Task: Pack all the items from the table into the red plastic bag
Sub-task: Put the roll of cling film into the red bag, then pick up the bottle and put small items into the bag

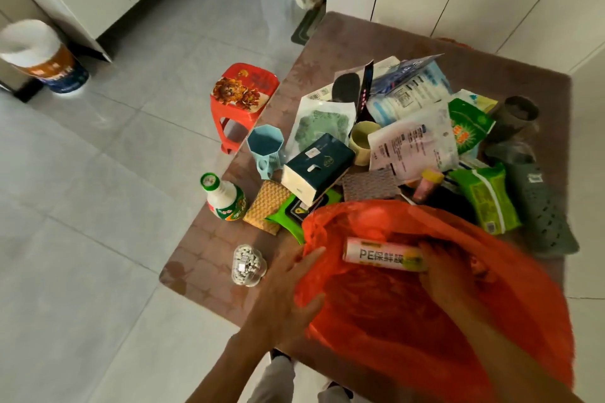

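Observation:
The red plastic bag (409,314) lies open at the near edge of the brown table (203,271). My left hand (288,298) grips the bag's left rim. My right hand (448,271) is inside the bag's mouth, closed around a white and yellow box of cling film (379,253). Beyond the bag lie a dark tissue pack (317,167), a blue cup (265,149), a white drink bottle (224,198), a clear jar of white beads (247,265), green wipes packs (484,196), a yellow cup (361,141) and several flat packets (409,98).
A red plastic stool (240,98) stands on the tiled floor by the table's left edge. A grey slipper (540,203) and a dark cylinder (514,114) lie at the table's right side. White cabinets line the back, and a bucket (42,59) stands far left.

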Demonstrator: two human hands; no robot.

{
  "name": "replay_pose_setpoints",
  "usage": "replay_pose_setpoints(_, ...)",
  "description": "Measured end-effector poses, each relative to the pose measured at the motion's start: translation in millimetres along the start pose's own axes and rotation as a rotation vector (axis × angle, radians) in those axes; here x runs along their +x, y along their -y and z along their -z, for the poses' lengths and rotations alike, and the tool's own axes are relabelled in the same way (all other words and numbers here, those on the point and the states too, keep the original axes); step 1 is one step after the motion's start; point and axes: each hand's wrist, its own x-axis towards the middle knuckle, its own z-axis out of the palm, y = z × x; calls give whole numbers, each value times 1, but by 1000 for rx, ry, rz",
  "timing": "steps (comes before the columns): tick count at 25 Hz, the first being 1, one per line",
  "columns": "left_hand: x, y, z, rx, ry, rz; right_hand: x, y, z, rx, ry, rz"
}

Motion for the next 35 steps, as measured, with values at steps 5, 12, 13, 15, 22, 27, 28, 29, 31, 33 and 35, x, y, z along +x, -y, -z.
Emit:
replay_pose_setpoints(5, -5, 52, 32, 249, -320, 328, -31, 18, 0, 280, -137, -43)
replay_pose_setpoints(12, 19, 73, 33, -298, -423, 550, -101, 67, 26, 585, -163, 46)
replay_pose_setpoints(13, 17, 67, 42, -541, -464, 578, -106, 73, 31, 717, -130, 7)
replay_pose_setpoints(15, 2, 50, 61, -867, -455, 521, -118, 89, 52, 1004, -25, -49)
replay_pose_setpoints(22, -6, -79, 21, -698, 57, 183, -125, 107, 96, 1707, 357, -164)
replay_pose_setpoints(27, 14, -89, -62, -198, 310, 73, -125, 36, 56, 1862, 402, -508)
replay_pose_setpoints(28, 16, -90, -74, -70, 314, 55, -124, 28, 52, 1846, 343, -574)
replay_pose_setpoints(29, 17, -91, -83, 16, 286, 39, -119, 16, 39, 1800, 252, -629)
replay_pose_setpoints(31, 19, -88, -82, 43, 101, 3, -114, 6, 33, 1667, 67, -698)
replay_pose_setpoints(33, 18, -78, -59, 4, -217, 36, -119, 3, 39, 1670, -57, -612)
replay_pose_setpoints(35, 11, -51, -19, -84, -543, 227, -113, 14, 39, 1523, -175, -493)
